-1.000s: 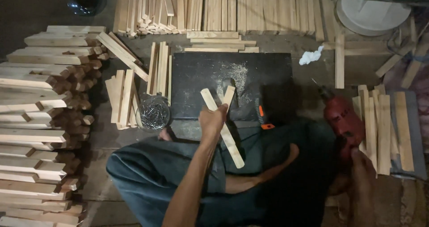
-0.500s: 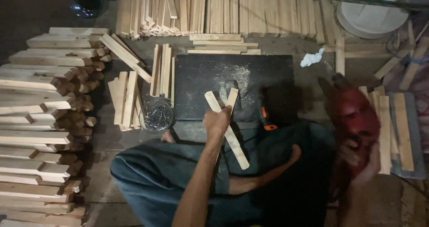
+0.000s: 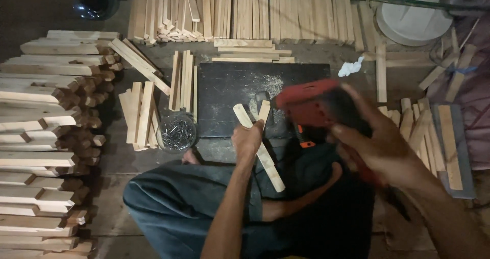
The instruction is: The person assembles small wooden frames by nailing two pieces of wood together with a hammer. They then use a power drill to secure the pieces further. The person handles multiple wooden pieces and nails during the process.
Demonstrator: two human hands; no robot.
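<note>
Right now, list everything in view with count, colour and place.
wooden sticks: two, pale, crossed on the board, held in the left hand
black board: one, dusted with sawdust, centre floor
drill: one, red, blurred, over the board's right side, in the right hand
nail tub: one, clear, round, left of the board
stacked wood pieces: many, pale, along the left edge
row of slats: many, pale, along the top
loose slats: several, pale, left of the board
slats on the right: several, pale
round lid: one, white, top right
rag: one, white, by the board's top right corner
left hand: gripping the sticks
right hand: gripping the drill
</note>
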